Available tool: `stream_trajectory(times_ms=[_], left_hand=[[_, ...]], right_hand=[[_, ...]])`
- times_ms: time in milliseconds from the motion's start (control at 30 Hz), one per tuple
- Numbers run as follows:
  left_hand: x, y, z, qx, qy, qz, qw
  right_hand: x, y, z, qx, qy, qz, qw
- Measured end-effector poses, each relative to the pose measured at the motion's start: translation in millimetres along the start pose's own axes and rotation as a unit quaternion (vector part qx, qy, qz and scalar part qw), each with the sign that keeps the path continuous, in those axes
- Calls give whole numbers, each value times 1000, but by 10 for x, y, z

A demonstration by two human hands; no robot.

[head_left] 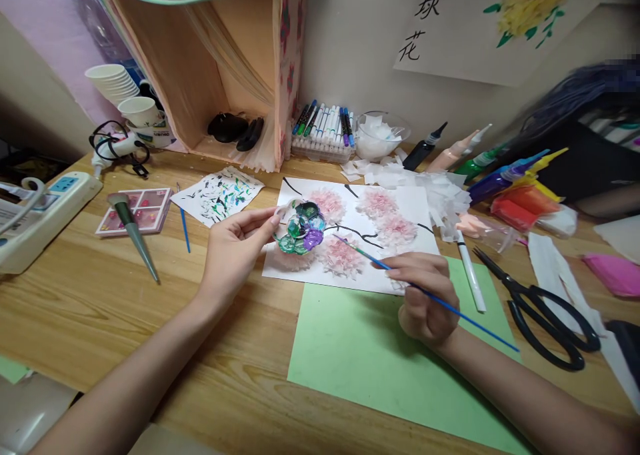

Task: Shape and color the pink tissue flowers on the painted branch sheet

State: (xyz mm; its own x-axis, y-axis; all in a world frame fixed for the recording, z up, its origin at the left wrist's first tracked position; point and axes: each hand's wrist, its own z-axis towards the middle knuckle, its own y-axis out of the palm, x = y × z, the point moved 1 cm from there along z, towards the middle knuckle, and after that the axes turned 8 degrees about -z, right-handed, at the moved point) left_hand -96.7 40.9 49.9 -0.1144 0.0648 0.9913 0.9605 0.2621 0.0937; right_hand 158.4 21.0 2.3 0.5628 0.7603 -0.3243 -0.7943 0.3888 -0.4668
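Observation:
Between the thumb and fingers of my left hand point(239, 245) is a small flower-shaped paint palette point(303, 231), its wells smeared with green, purple and dark paint. My right hand point(425, 295) grips a thin blue paintbrush point(450, 306), its tip pointing left, a little to the right of the palette. Below both lies a white sheet point(280, 268) with fluffy pink paper flowers point(343, 256) and black painted branches point(367, 236). The palette hides part of the sheet and of the flowers at its left. A light green sheet point(360, 348) lies under the white one.
Black-handled scissors point(540, 308) and a white marker point(471, 271) lie at the right. Paint bottles point(425, 147), torn white tissue point(440, 188) and a glass bowl point(383, 135) stand behind. At left are a paint-dabbed paper point(220, 191), a makeup brush point(135, 235) and a power strip point(50, 221).

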Motion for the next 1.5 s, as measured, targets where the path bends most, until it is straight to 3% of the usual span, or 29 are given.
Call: stream_trajectory(times_ms=[67,133,533,1267,1367,1500], left_hand=[[-13,-19,18,-2,6,5,1000],[-27,-36,32,-3,14,10,1000],[-31,-40,29,-5,12,13,1000],[-31,-41,33,9,11,11,1000],[-30,-40,35,8,9,12,1000],[-34,-41,38,11,16,15,1000]], right_hand=[[51,-11,-21,54,41,-14,998],[87,-6,-26,70,61,-24,995],[102,21,-28,6,55,-21,998],[89,40,-16,-37,49,-26,998],[89,37,-15,-23,48,-29,998],[98,36,-18,45,62,-17,997]])
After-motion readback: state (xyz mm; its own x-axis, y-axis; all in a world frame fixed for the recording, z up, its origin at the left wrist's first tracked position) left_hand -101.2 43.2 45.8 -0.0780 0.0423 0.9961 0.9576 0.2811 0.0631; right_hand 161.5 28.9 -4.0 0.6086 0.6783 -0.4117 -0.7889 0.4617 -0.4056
